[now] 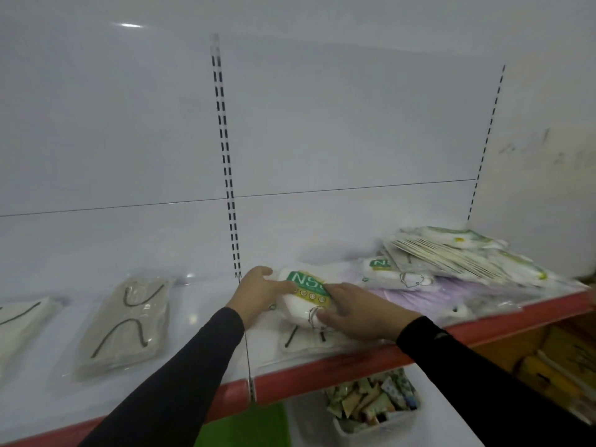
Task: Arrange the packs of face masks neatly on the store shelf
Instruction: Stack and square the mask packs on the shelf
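Note:
A white pack of face masks with a green and yellow label (pixel 304 296) lies near the middle of the white shelf (pixel 206 337). My left hand (pixel 258 293) grips its left edge; my right hand (pixel 358 309) lies on its right side, fingers spread over it. It rests on another clear pack with black ear loops (pixel 306 341). A beige pack (pixel 125 324) lies flat to the left, and a further pack (pixel 19 321) at the far left edge. A loose heap of packs (pixel 458 256) fills the shelf's right end, over a lilac pack (pixel 419 298).
The shelf has a red front edge (pixel 322 369) and a white back panel with slotted uprights (pixel 225 162). Below it stand a white tub of small wrapped items (pixel 371 404), a green surface (pixel 251 427) and yellow boxes (pixel 554 366) at lower right.

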Demonstrator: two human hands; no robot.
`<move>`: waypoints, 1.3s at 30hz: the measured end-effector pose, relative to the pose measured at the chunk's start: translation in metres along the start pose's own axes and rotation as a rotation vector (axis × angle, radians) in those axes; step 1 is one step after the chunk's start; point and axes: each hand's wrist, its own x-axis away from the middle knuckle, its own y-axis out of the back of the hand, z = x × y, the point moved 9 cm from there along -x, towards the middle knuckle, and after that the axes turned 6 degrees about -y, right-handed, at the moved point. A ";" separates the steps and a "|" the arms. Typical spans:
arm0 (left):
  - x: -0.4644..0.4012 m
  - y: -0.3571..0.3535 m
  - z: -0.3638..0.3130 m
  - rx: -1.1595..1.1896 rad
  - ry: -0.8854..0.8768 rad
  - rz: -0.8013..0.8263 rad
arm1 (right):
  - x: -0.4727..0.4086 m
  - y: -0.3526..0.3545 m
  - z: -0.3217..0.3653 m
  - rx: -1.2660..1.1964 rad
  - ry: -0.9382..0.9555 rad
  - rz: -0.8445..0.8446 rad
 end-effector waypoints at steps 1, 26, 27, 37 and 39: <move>0.000 -0.001 0.003 0.086 0.046 0.005 | 0.001 0.001 0.002 -0.019 0.015 0.005; 0.013 0.002 0.021 0.503 0.228 0.088 | 0.000 0.050 0.026 -0.455 0.170 -0.432; 0.014 0.001 0.020 0.532 0.232 0.118 | 0.000 0.039 0.038 -0.455 0.207 -0.367; 0.009 0.008 0.027 0.475 0.183 0.016 | -0.014 0.054 0.008 -0.661 -0.015 -0.493; 0.005 0.018 0.020 0.503 0.130 -0.009 | -0.022 0.051 -0.006 -0.712 -0.131 -0.468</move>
